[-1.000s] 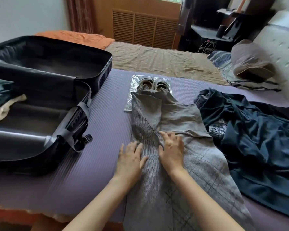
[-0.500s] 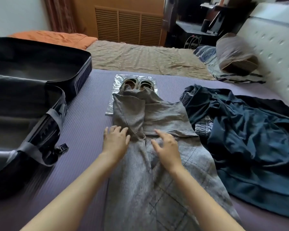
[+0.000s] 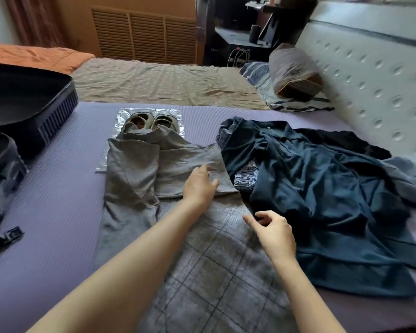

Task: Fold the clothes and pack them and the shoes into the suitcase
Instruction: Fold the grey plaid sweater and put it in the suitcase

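— How far along is the packing?

— Early, I'd judge. The grey garment lies mid-frame on the bed, sleeves turned in, its length not yet folded. The left hand rests flat on the folded sleeve, fingers straight. The right hand hovers at the garment's right edge, fingers loosely curled, gripping nothing I can see.

— And the rest?

— The dark blue clothes sit crumpled at right, and the shoes rest on a plastic bag at upper centre. The suitcase lies open at the left edge, but I cannot tell what is inside.
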Motion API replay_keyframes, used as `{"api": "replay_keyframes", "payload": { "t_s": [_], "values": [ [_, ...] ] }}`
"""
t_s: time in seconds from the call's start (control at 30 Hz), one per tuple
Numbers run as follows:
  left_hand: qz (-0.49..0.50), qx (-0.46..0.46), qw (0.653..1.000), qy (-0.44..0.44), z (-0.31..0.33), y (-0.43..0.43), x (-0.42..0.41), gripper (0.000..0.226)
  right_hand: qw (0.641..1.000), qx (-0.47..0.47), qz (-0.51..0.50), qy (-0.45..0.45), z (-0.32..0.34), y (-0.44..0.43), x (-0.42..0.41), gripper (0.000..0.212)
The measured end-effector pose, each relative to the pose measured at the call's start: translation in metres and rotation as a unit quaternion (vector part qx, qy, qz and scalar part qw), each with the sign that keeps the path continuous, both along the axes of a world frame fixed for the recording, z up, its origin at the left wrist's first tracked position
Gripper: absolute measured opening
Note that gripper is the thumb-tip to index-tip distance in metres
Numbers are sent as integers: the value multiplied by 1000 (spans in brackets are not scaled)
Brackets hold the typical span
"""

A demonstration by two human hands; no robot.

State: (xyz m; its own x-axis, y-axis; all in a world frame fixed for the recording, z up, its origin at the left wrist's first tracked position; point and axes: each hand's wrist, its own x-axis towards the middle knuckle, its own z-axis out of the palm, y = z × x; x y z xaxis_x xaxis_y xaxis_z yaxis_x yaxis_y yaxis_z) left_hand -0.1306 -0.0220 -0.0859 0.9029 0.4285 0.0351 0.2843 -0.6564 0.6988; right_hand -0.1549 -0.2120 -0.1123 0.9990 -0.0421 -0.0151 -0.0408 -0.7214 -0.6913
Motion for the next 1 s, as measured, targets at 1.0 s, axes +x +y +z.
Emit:
{"api": "replay_keyframes", "payload": {
  "t_s": [1.0],
  "values": [
    [212, -206, 953, -66, -3, 15, 32, 36, 987, 150, 50, -16, 16, 38, -53, 6]
  ]
}}
